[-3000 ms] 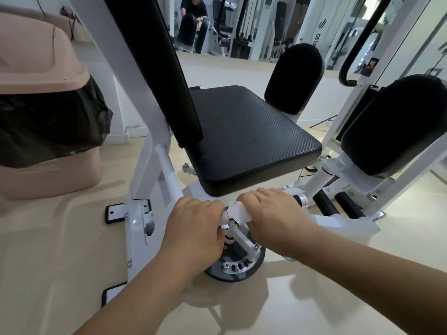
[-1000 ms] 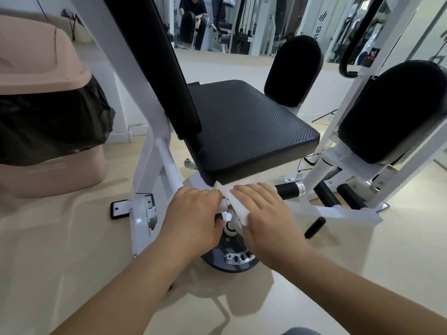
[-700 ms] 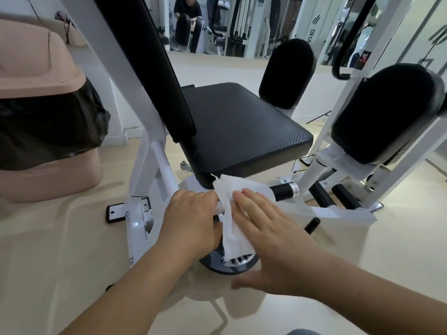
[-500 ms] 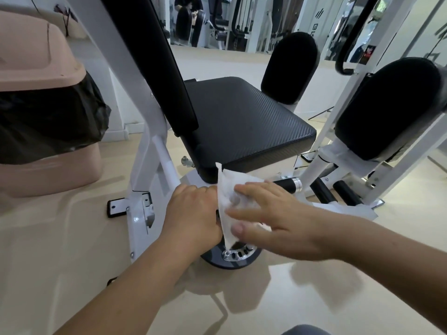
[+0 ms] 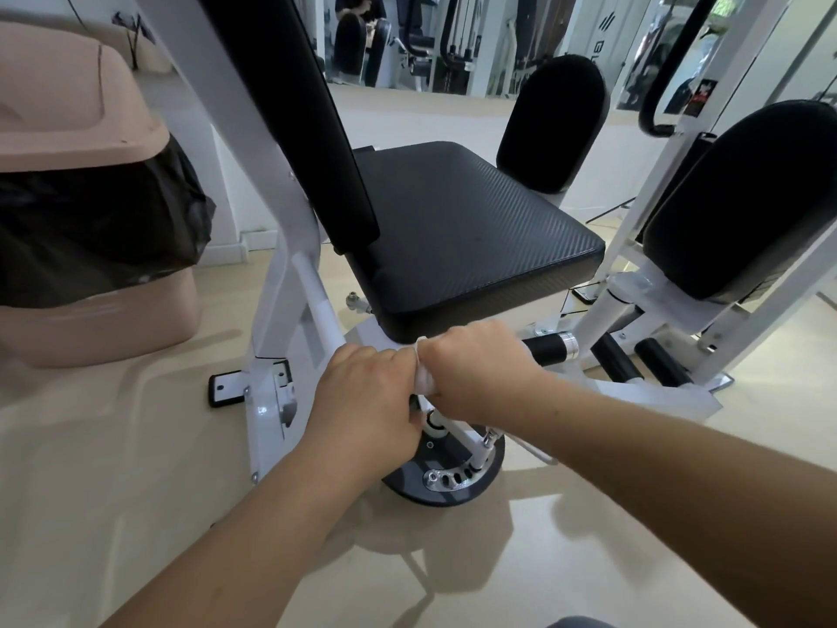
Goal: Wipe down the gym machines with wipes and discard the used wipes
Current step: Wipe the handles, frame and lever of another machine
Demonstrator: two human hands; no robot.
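Both hands are working low in front of me, knuckles up and side by side, almost touching. My left hand (image 5: 362,401) is curling over the lower end of the white bar (image 5: 317,301) that is slanting down from the machine's frame; I cannot tell how the fingers lie underneath. My right hand (image 5: 475,369) is clamping round the wipe (image 5: 423,378), which is bunched white and is showing only as a small fold in the gap between the two hands. The rest of it is hidden inside the fist. Under that fist the wipe is pressing against the handle (image 5: 550,349), whose black grip and chrome end cap are sticking out just beyond my right hand, on its outer side. Directly above and beyond the hands the black seat pad (image 5: 462,237) is overhanging them, its front edge just past my knuckles. The tall back pad (image 5: 290,106) is rising above my left hand. Below the hands, between my wrists, the dark adjustment disc (image 5: 446,478) with its metal hole plate is sitting on the floor (image 5: 136,491). Two black leg pads are standing beyond and outside my right hand, one far (image 5: 555,124), one nearer (image 5: 743,197). Well outside my left hand a pink bin (image 5: 77,106) with a black liner (image 5: 99,228) is standing on the floor.
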